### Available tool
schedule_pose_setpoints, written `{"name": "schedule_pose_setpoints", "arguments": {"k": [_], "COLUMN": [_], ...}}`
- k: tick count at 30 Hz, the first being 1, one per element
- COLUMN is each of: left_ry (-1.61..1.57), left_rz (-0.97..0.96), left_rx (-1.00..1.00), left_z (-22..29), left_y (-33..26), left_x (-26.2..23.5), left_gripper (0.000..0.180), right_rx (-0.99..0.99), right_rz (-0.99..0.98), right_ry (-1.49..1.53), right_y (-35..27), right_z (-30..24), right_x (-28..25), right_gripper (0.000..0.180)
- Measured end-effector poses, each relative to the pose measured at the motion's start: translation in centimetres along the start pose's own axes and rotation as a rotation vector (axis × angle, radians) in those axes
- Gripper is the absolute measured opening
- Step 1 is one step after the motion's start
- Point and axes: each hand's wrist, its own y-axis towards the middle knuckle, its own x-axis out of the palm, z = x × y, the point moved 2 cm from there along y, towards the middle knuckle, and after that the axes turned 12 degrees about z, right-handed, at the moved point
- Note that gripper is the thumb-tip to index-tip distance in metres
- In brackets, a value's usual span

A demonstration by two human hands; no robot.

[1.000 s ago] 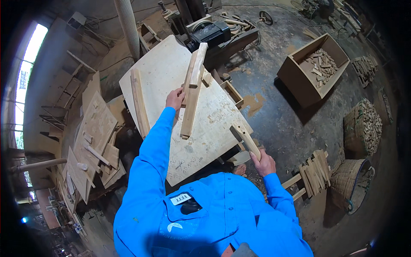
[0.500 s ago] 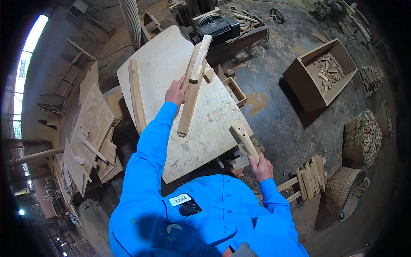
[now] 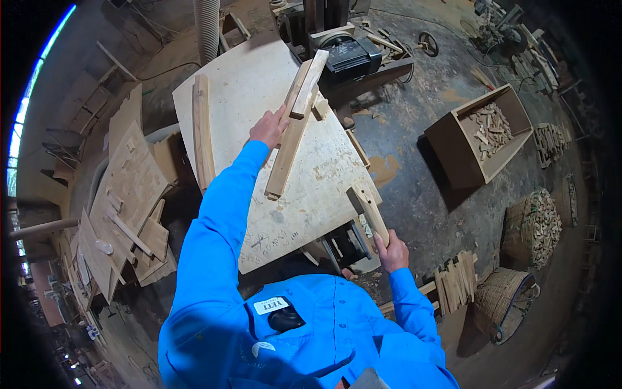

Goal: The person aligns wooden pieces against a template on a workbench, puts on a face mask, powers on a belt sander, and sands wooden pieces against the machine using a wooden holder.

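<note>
My left hand (image 3: 269,128) is closed at the left edge of a narrow wooden strip (image 3: 296,87) on a pale plywood tabletop (image 3: 243,78). Against that strip lie a lighter wooden bar (image 3: 310,84) and a longer wooden board (image 3: 285,165), with a small wood block (image 3: 321,108) beside them. Over the table's right corner, my right hand (image 3: 392,251) grips the near end of a pale wooden piece (image 3: 371,212). Dark holes show in this piece, and a dark-sided part sits at its far end. My right fingertips are partly hidden.
Another wooden strip (image 3: 202,129) lies along the table's left side. A dark motor (image 3: 353,57) stands beyond. To the right are a wooden box (image 3: 457,152) of offcuts, a full basket (image 3: 518,227) and a tipped basket (image 3: 495,298). Plywood sheets (image 3: 133,188) lean at left.
The whole view has shifted slightly, showing more metal parts under the table's near edge. Both hands keep their holds; the wood pieces show no clear movement on the table.
</note>
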Motion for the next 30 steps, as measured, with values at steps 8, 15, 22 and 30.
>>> {"name": "schedule_pose_setpoints", "arguments": {"k": [8, 15, 22, 30], "left_ry": [-0.014, 0.0, -0.004, -0.101], "left_rz": [-0.008, -0.021, -0.03, 0.119], "left_rx": [0.001, -0.031, -0.082, -0.081], "left_z": [-1.7, -2.4, -0.8, 0.0], "left_y": [4.2, 6.4, 5.4, 0.8], "left_x": [1.0, 1.0, 1.2, 1.4], "left_gripper": [0.058, 0.058, 0.057, 0.049], "right_rx": [0.026, 0.005, 0.063, 0.049], "right_rz": [-0.012, 0.043, 0.017, 0.027], "right_ry": [-0.026, -0.018, 0.009, 0.028], "right_y": [3.0, 4.2, 3.4, 0.2], "right_z": [-1.9, -2.9, -2.0, -0.6], "right_x": [1.1, 1.5, 1.3, 0.0], "right_gripper": [0.05, 0.053, 0.054, 0.054]}}
